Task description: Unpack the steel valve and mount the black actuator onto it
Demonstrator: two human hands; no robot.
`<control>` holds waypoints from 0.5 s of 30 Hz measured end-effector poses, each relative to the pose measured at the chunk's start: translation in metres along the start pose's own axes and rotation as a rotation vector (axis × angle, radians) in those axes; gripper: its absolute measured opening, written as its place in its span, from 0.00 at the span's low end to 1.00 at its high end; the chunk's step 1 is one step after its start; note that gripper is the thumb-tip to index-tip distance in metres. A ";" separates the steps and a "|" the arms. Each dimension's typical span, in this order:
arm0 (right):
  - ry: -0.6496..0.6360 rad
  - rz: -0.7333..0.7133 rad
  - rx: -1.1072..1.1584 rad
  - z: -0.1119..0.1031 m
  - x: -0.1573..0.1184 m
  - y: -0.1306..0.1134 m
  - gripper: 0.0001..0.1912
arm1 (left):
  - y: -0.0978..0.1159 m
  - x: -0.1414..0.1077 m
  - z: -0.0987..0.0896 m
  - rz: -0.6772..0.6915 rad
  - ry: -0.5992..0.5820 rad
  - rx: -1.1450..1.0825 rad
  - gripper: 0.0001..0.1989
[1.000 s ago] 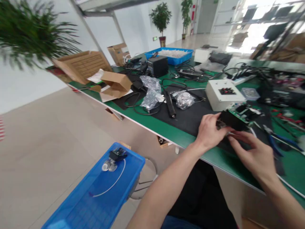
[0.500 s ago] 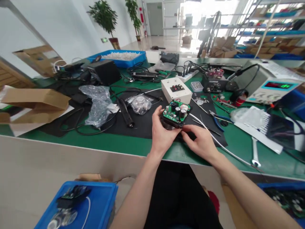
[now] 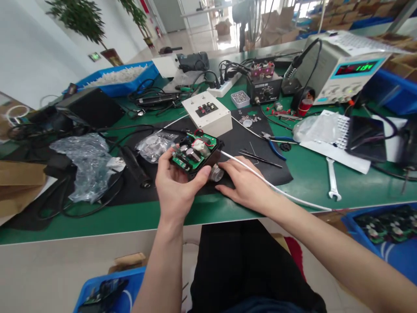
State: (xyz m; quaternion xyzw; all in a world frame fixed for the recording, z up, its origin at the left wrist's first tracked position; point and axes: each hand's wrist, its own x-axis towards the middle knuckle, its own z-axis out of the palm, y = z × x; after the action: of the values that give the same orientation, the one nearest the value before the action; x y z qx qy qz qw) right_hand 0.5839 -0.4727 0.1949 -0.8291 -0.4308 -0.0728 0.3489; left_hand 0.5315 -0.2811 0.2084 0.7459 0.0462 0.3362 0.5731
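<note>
Left hand (image 3: 177, 187) clamped on black housing (image 3: 213, 157) with green circuit board (image 3: 195, 161), tilted above black mat (image 3: 273, 171); right hand (image 3: 243, 182) at clear round fitting (image 3: 216, 173) beside it, can't tell if gripping. Best grip housing walls, thumb off components, white cable (image 3: 276, 189) slack. Back-left blue tray (image 3: 130, 87) holds white pieces (image 3: 117, 76), clear box (image 3: 240, 106) small metal parts, lower-right blue bin (image 3: 399, 265) more boards (image 3: 387, 228).

A circuit board (image 3: 195, 152) (in a black housing (image 3: 212, 159)) is gripped by the left hand (image 3: 177, 187). The right hand (image 3: 247, 184) is held just beside.
</note>
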 end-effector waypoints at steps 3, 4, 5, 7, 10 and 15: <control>-0.015 -0.001 -0.011 -0.001 -0.001 -0.001 0.26 | -0.003 0.002 -0.011 0.000 -0.039 0.016 0.40; -0.018 -0.002 -0.017 -0.001 -0.001 -0.001 0.26 | -0.002 0.002 -0.012 0.001 -0.043 0.027 0.40; -0.020 -0.005 -0.024 -0.001 -0.001 -0.001 0.26 | 0.000 0.001 -0.012 0.004 -0.042 0.038 0.39; -0.027 -0.016 -0.034 -0.001 0.000 0.000 0.27 | 0.005 0.001 -0.011 0.004 -0.040 0.064 0.40; -0.039 -0.029 -0.036 0.000 0.001 0.000 0.27 | 0.014 0.001 -0.009 -0.028 -0.066 0.099 0.42; -0.038 -0.022 -0.028 0.000 0.001 0.000 0.26 | 0.020 0.002 -0.010 -0.079 -0.103 0.133 0.41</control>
State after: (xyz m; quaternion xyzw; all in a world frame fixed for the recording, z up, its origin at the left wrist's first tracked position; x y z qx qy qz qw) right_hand 0.5846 -0.4717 0.1954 -0.8303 -0.4455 -0.0670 0.3280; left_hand 0.5216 -0.2786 0.2283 0.7964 0.0682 0.2706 0.5366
